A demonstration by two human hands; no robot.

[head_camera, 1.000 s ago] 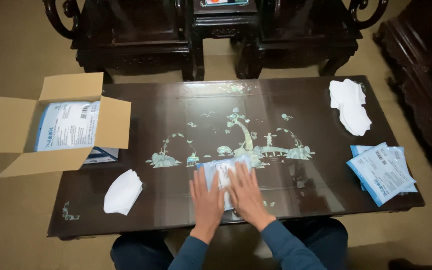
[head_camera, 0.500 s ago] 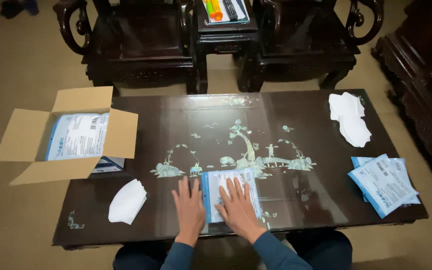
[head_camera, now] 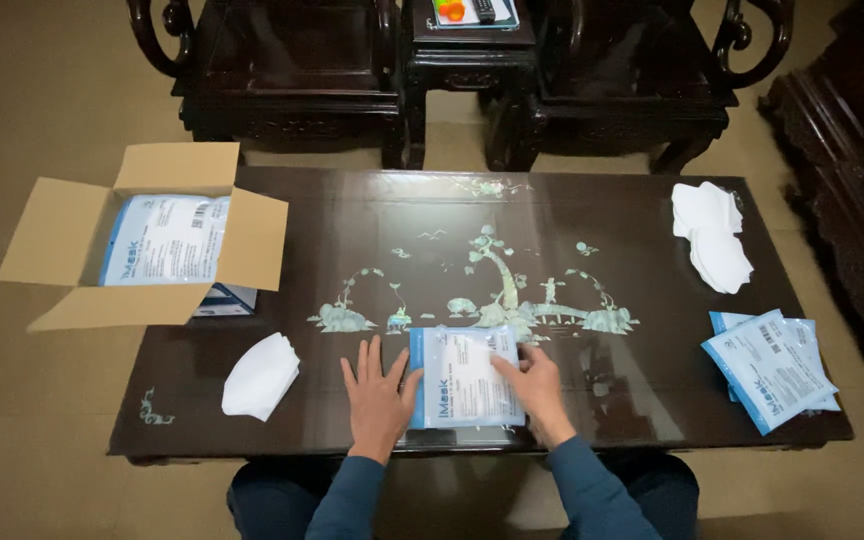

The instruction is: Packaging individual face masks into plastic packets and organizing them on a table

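Note:
A flat blue-and-white plastic packet lies on the dark inlaid table near its front edge. My left hand rests flat with fingers spread, touching the packet's left edge. On the packet's right side my right hand has its fingertips on the upper right corner. Neither hand has lifted the packet; it lies flat on the tabletop.
An open cardboard box with similar packets hangs over the table's left end. A stack of white masks lies front left, another white stack back right. Several packets lie at the right edge. Dark wooden chairs stand behind.
Both hands have slid apart from the packet's middle to its two sides, uncovering it. The view has shifted slightly; the packet stays at the table's front.

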